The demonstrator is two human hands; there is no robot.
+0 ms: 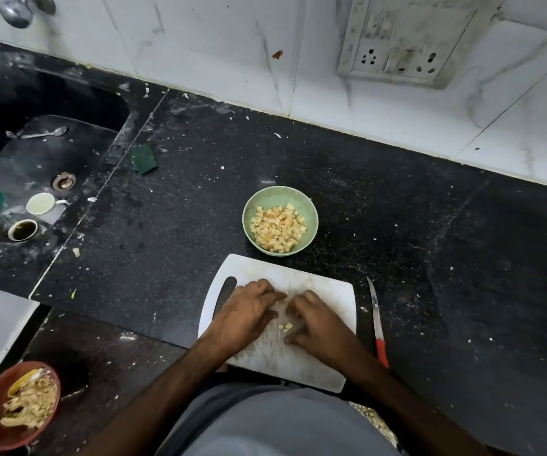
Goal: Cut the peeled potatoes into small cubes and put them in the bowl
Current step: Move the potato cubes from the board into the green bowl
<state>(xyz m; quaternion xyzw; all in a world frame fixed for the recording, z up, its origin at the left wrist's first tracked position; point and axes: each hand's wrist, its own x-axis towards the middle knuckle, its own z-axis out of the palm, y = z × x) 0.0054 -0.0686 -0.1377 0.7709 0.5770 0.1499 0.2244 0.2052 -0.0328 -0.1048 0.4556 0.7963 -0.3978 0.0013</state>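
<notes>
Pale yellow potato cubes [287, 326], only a few, lie between my two sets of fingers on the white plastic cutting board [324, 284]. My left hand [249, 311] and right hand [318, 324] both rest on the board with fingers curled inward, cupped either side of the cubes; I judge I am herding the leftovers together to lift them, though I cannot tell whether either hand already holds any. Just beyond the board's far edge sits the light green round bowl [311, 222], well filled with cubes, close so the carry is short. The red-handled knife [377, 324] lies on the black speckled stone tabletop [166, 241] just right of the board, freeing both hands. No whole potato shows, so the cutting looks nearly finished.
</notes>
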